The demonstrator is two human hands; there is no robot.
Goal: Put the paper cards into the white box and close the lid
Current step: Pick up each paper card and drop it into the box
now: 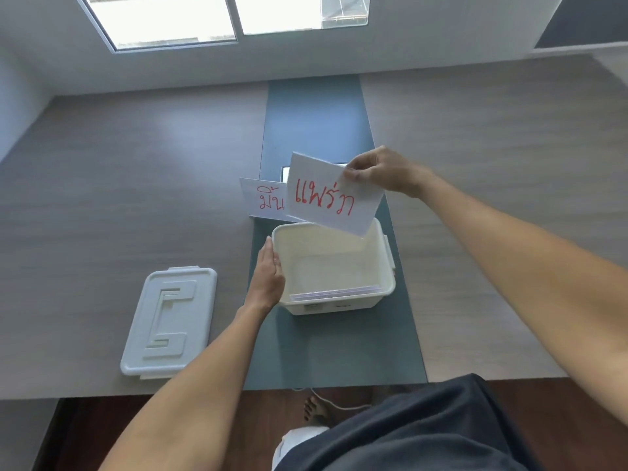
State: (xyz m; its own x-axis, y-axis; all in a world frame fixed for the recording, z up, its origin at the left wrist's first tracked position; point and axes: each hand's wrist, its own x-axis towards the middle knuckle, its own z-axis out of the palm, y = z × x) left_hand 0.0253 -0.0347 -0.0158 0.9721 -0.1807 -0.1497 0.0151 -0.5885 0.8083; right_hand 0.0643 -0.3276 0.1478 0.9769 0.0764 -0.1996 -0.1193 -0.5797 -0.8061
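The white box (pixel 385 266) stands open on a blue-grey strip in the middle of the table. Inside, a few cards (pixel 336 293) lean against its near wall. My right hand (pixel 380 171) pinches the top right corner of a white paper card (pixel 331 195) with red handwriting, holding it tilted just above the box's far rim. Behind it on the table lies another red-lettered card (pixel 263 198), partly hidden. My left hand (pixel 270 277) rests flat against the box's left wall. The white lid (pixel 170 321) lies on the table to the left of the box.
The wooden table (pixel 136 198) reaches to a wall with a window at the back. Its near edge runs just below the lid. A dark object (pixel 284 171) peeks out behind the cards. My bare foot and a white cable show on the floor below.
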